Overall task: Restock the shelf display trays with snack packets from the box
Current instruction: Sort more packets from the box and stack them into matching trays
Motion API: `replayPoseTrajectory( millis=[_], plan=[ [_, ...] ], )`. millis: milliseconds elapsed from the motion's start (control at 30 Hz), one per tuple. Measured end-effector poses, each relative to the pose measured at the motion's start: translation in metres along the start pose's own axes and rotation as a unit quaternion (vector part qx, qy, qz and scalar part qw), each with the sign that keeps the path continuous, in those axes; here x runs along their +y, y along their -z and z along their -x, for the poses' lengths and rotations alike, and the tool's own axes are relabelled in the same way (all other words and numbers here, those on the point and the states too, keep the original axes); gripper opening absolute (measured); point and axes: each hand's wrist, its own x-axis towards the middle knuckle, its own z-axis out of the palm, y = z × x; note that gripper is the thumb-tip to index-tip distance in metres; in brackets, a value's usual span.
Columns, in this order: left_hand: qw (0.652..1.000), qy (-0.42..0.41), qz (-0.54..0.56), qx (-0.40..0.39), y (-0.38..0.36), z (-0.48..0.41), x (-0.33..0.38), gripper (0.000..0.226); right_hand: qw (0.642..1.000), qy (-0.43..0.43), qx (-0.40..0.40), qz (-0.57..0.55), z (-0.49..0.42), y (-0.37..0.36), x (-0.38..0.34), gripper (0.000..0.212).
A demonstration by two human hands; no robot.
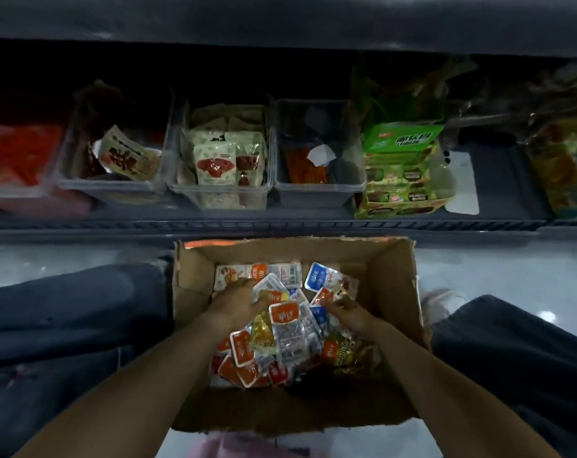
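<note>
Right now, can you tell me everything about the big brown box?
The cardboard box is brown, open on top, with torn, ragged edges and orange print on its far rim. It sits upright on the pale floor below the shelf, between the person's legs. Inside lies a loose heap of snack packets, orange, blue and yellow. The left hand and right hand reach in and grip packets.
</note>
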Motion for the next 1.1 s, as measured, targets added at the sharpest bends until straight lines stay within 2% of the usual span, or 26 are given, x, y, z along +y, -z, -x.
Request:
replayPoseTrajectory(
  millis=[33,67,167,300,333,400,500,533,567,667,767,833,933,1033,1100],
  plan=[
    [1.000,0.000,0.004,-0.001,-0.003,-0.002,0.001,0.068,1.000,-0.006,-0.014,0.019,-0.011,-0.005,0.007,0.069],
    [1.000,0.002,0.004,-0.001,-0.005,-0.004,0.002,0.068,0.999,-0.008,-0.024,0.028,-0.012,-0.011,0.005,0.063],
    [1.000,0.006,-0.004,-0.006,-0.014,-0.009,-0.001,0.069,0.999,-0.008,-0.010,0.030,-0.020,-0.020,0.001,0.031],
    [0.999,0.023,0.014,-0.018,-0.026,-0.015,-0.014,0.068,1.000,-0.009,0.005,-0.026,-0.033,-0.023,0.007,0.011],
    [0.999,0.027,0.022,-0.015,-0.028,-0.016,-0.017,0.068,0.999,0.000,0.015,-0.040,-0.038,-0.023,0.009,0.015],
    [0.999,0.029,0.033,-0.008,-0.032,-0.018,-0.018,0.067,0.993,0.041,0.084,-0.071,-0.046,-0.015,0.007,0.025],
    [0.999,0.022,0.034,0.011,-0.034,-0.024,-0.015,0.066,0.972,0.077,0.187,-0.123,-0.053,0.008,-0.010,0.018],
    [0.999,0.024,0.038,0.013,-0.034,-0.026,-0.013,0.066,0.970,0.073,0.190,-0.130,-0.058,0.015,-0.014,0.011],
    [0.999,0.027,0.041,0.012,-0.035,-0.028,-0.009,0.066,0.973,0.073,0.185,-0.120,-0.065,0.022,-0.015,0.004],
    [0.999,0.032,0.035,0.013,-0.036,-0.035,0.001,0.067,0.986,0.062,0.145,-0.058,-0.075,0.029,-0.012,0.044],
    [0.998,0.030,0.061,0.014,-0.033,-0.041,0.008,0.067,0.989,0.060,0.133,-0.020,-0.076,0.026,-0.008,0.054],
    [0.996,0.039,0.082,0.016,-0.033,-0.045,0.005,0.069,0.993,0.029,0.117,0.002,-0.076,0.021,-0.005,0.053],
    [0.993,0.062,0.100,0.011,-0.036,-0.048,-0.001,0.071,0.994,0.008,0.105,0.007,-0.072,0.013,0.002,0.036],
    [0.989,0.075,0.131,0.011,-0.036,-0.047,0.002,0.071,0.992,0.033,0.100,-0.071,-0.066,0.015,-0.001,0.033],
    [0.988,0.067,0.137,0.014,-0.034,-0.045,0.009,0.069,0.990,0.064,0.091,-0.084,-0.058,0.018,-0.006,0.028]
  ],
)
